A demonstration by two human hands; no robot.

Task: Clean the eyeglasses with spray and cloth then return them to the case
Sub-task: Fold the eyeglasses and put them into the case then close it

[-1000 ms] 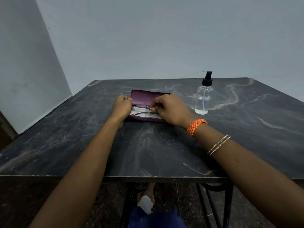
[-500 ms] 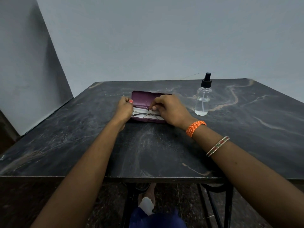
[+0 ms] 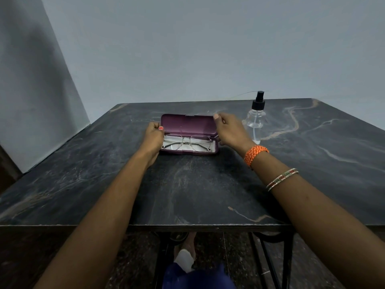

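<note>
An open purple eyeglass case [image 3: 187, 125] lies on the dark marble table [image 3: 187, 188], its lid standing up at the back. Thin metal-framed eyeglasses [image 3: 188, 142] lie folded in its lower half on a white cloth [image 3: 210, 147]. My left hand [image 3: 153, 139] grips the case's left end, thumb against the lid's edge. My right hand [image 3: 229, 130] holds the right end of the lid, thumb on its upper corner and fingers curved behind. A clear spray bottle [image 3: 255, 120] with a black nozzle stands just right of my right hand.
The table's front edge [image 3: 187, 226] runs across the lower view, with black metal legs [image 3: 288, 259] and my foot beneath it. A grey wall rises behind the table's far edge. Bare tabletop stretches to the right and front of the case.
My right hand has let go of the eyeglasses inside the case and moved out to the lid's right end. The eyeglasses now lie uncovered in the case. My left hand stays at the left end.
</note>
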